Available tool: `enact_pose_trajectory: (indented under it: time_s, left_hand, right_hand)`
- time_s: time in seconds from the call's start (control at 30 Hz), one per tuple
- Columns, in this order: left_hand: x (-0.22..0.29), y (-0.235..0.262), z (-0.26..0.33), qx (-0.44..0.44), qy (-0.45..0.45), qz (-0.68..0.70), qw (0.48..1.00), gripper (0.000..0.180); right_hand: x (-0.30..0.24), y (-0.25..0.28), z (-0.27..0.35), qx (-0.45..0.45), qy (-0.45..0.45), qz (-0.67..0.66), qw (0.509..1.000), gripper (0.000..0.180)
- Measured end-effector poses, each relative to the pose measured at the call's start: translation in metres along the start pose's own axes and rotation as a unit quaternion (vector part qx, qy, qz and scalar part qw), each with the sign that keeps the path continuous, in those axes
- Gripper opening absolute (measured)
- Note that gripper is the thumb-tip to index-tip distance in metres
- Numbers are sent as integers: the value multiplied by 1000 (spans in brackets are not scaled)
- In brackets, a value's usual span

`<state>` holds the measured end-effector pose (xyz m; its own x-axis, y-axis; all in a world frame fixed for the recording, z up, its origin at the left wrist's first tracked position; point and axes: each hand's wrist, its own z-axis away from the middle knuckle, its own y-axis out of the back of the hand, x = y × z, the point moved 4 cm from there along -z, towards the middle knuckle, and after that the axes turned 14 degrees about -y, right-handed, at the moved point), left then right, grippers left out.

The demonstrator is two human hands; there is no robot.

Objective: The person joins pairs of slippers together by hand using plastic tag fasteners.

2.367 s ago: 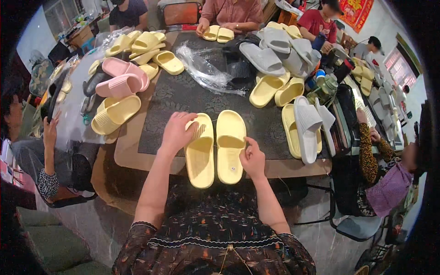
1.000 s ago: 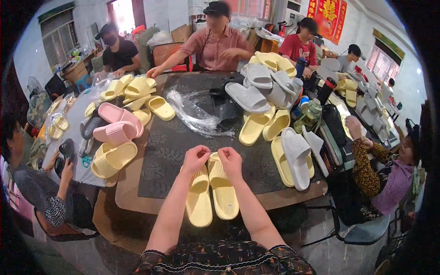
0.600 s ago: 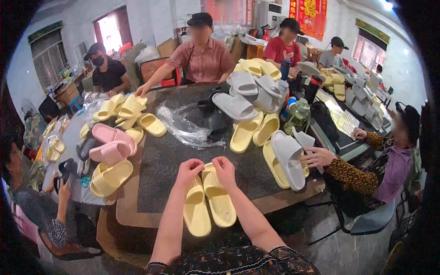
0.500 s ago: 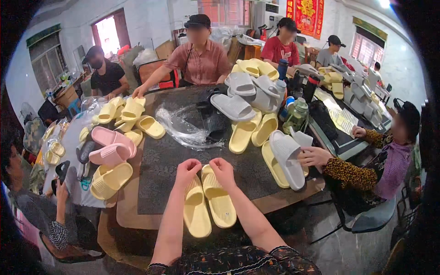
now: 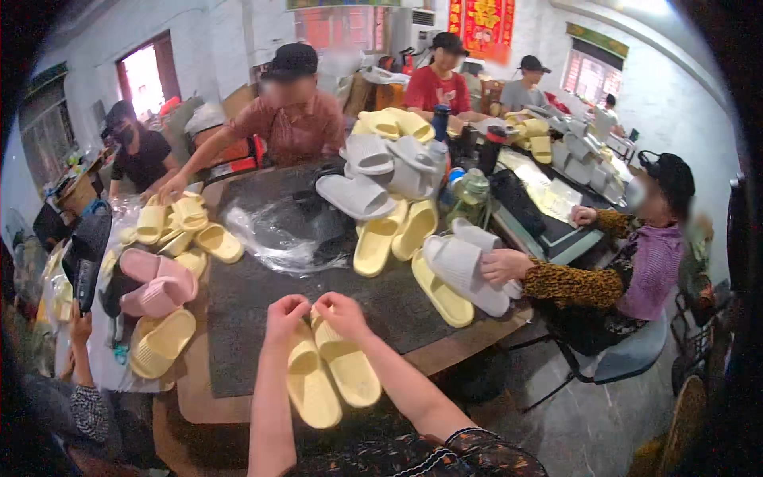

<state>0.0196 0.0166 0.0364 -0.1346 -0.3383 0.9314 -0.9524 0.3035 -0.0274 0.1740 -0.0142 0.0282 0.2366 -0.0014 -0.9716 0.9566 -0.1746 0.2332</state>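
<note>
Ahead of the yellow slippers (image 5: 314, 391), clear plastic (image 5: 278, 248) lies near grey slippers (image 5: 350, 196).

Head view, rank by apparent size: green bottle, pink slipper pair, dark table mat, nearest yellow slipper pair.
1. Dark table mat
2. Nearest yellow slipper pair
3. Pink slipper pair
4. Green bottle

Nearness enlarges the yellow pair; true sizes unsure.

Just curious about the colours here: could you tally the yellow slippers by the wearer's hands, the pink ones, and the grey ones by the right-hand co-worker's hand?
Yellow slippers by the left hand and right hand: 2
Pink slippers: 2
Grey slippers by the co-worker's hand: 2
Total: 6
</note>
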Motion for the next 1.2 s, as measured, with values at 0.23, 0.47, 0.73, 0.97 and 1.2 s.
enact_pose_trajectory:
  time_s: [0.23,0.47,0.73,0.97,1.2]
  left_hand:
    - [-2,5,-1,8,3,-46,999,10]
    - [-7,3,-6,18,5,21,1000,7]
    - [-3,0,-3,-13,28,57,998,5]
    - [8,-16,-1,-14,90,6,996,11]
    - [-15,-2,-2,-44,11,37,998,11]
  right_hand:
    - [-3,4,4,16,24,-52,998,17]
    - [-9,8,4,-7,40,4,999,18]
    - [-14,2,10,-27,42,6,999,16]
    - [-7,9,8,10,31,4,999,16]
    - [-8,-1,5,9,34,2,999,11]
